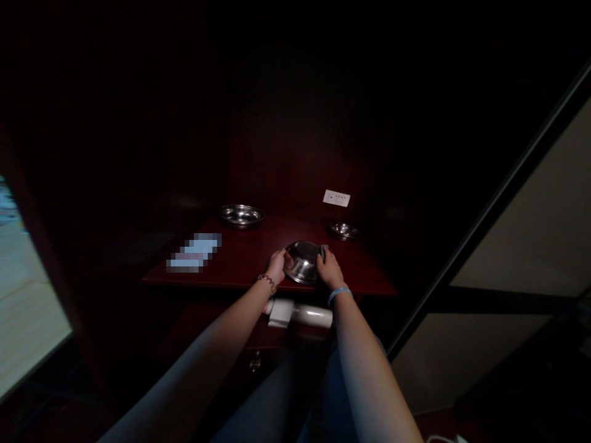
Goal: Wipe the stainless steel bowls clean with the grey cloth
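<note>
A shiny stainless steel bowl (302, 266) is between my two hands at the front of the dark red shelf (240, 264). It looks turned bottom up, with its rim toward me. My left hand (277, 267), with a beaded bracelet at the wrist, grips the bowl's left side. On the right side, my right hand (329, 269), wearing a light blue wristband, holds the bowl with closed fingers. Something small and greyish (324, 249) shows at its fingertips, too dim to name. Parts of the rim are hidden behind both hands.
A wide steel dish (241, 216) stands at the back left, and a smaller steel dish (343, 231) at the back right. A blurred pale item (194, 253) lies left. Below are a white roll-shaped object (311, 315) and a knob (255, 361). A white socket plate (336, 198) is on the back wall.
</note>
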The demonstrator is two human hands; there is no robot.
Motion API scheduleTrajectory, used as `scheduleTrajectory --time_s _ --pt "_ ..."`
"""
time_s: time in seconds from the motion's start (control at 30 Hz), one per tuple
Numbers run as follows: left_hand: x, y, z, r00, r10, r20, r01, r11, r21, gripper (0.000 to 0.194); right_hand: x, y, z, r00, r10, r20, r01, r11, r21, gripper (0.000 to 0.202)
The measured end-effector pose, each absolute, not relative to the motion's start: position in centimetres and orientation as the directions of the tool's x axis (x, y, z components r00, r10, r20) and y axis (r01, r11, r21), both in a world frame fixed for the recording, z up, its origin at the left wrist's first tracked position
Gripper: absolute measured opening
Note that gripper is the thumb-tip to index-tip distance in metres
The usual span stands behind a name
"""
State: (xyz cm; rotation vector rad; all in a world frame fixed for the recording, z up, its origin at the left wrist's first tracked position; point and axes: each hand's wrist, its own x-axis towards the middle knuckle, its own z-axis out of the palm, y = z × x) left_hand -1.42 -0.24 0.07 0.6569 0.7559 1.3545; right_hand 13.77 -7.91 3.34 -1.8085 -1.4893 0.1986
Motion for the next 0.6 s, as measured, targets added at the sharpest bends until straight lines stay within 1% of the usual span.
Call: scheduleTrajectory --time_s 0.1,0.43,0.5,0.6 --pt "-1.5 -0.1 0.1 0.051 0.989 -0.142 -0.614 0.143 0.776 0.029 13.9 -7.7 3.2 0.325 0.886 0.331 0.740 -0.020 -0.672 0.053" --pt "-1.7 -0.4 0.6 0.054 0.979 -0.194 -0.655 0.181 0.733 0.033 14.2 -7.2 2.9 0.430 0.842 0.327 0.632 -0.022 -0.774 0.049" --pt "-1.8 -0.5 0.7 0.054 0.976 -0.209 -0.669 0.190 0.719 0.032 14.3 -6.9 2.8 0.487 0.814 0.318 0.572 -0.022 -0.820 0.048" --pt "-2.0 -0.6 0.9 0.041 0.973 -0.228 -0.694 0.192 0.694 0.032 14.8 -6.1 2.9 0.604 0.761 0.236 0.343 0.018 -0.939 0.042"
